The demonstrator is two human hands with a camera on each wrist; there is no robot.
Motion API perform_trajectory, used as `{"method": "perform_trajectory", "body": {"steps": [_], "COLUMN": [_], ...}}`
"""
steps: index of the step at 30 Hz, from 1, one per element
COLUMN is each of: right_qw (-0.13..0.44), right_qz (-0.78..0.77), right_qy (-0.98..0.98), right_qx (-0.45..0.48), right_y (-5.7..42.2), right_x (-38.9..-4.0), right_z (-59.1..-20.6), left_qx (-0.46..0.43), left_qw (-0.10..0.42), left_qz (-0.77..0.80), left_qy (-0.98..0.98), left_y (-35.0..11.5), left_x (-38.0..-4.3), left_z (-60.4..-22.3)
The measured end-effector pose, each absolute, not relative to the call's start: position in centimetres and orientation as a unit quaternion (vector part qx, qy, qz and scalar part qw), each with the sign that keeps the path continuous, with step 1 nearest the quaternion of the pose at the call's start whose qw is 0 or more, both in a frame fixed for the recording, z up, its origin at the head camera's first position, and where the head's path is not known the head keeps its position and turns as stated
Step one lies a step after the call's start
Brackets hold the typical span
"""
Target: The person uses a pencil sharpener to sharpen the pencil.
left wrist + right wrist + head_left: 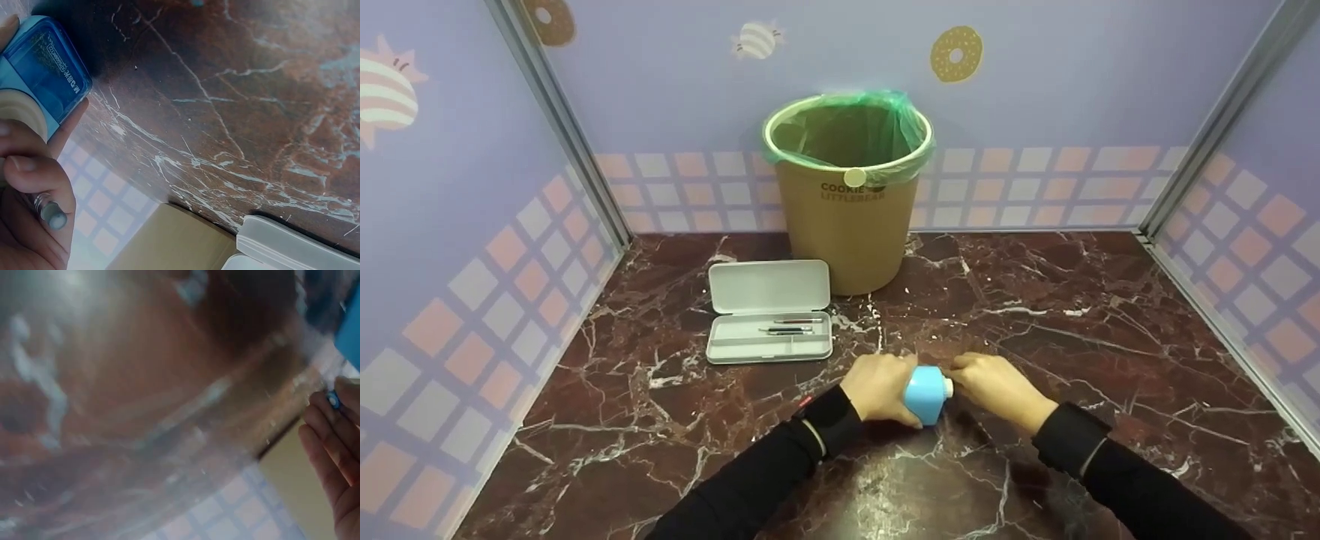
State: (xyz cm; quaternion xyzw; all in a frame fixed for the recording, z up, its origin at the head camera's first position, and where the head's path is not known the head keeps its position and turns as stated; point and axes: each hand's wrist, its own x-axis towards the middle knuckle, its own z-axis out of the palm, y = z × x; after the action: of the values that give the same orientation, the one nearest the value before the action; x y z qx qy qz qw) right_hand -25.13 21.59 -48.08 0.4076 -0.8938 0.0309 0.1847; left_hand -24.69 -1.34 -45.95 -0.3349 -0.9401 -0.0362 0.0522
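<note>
My left hand (881, 386) grips a blue pencil sharpener (924, 394) just above the table, its pale round front facing right. Shavings show through the sharpener's clear blue bin (53, 62) in the left wrist view. Close to that pale front, my right hand (994, 386) pinches a pencil (52, 214) between thumb and fingers. The pencil's rounded end with a metal band sticks out of the fist; its other end is hidden by the fingers. At the right wrist view's edge, the fingers (326, 439) and the sharpener's blue side (351, 332) show.
An open white pencil case (769, 349) with several pencils (787, 330) lies at the left. Behind it stands a tan bin (851, 232) with a green liner. Small crumbs dot the marbled table (1072, 360). Patterned walls (1050, 97) enclose the back and sides.
</note>
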Motion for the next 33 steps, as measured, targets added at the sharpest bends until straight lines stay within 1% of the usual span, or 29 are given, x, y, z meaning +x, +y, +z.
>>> {"method": "perform_trajectory", "body": {"steps": [6, 12, 20, 27, 33], "right_qw": [0.178, 0.178, 0.19, 0.191, 0.181], "right_qz": [0.032, 0.034, 0.019, 0.027, 0.038], "right_qy": [-0.896, -0.888, -0.868, -0.856, -0.854], "right_qx": [0.406, 0.423, 0.459, 0.479, 0.487], "right_y": [21.5, 21.5, 21.6, 21.7, 22.0], "right_x": [-24.4, -23.7, -22.8, -21.7, -20.6], "right_z": [-48.5, -48.7, -48.7, -48.6, -47.8], "left_qx": [-0.328, -0.319, -0.306, -0.295, -0.294], "left_qw": [0.059, 0.052, 0.06, 0.047, 0.038], "left_qz": [-0.049, -0.066, -0.047, -0.031, -0.027], "left_qy": [-0.942, -0.944, -0.949, -0.954, -0.955], "left_y": [-1.5, -1.7, -1.4, -1.2, -1.0], "left_x": [-24.7, -24.7, -24.5, -24.3, -24.2], "left_z": [-46.1, -46.1, -45.8, -45.7, -45.6]}}
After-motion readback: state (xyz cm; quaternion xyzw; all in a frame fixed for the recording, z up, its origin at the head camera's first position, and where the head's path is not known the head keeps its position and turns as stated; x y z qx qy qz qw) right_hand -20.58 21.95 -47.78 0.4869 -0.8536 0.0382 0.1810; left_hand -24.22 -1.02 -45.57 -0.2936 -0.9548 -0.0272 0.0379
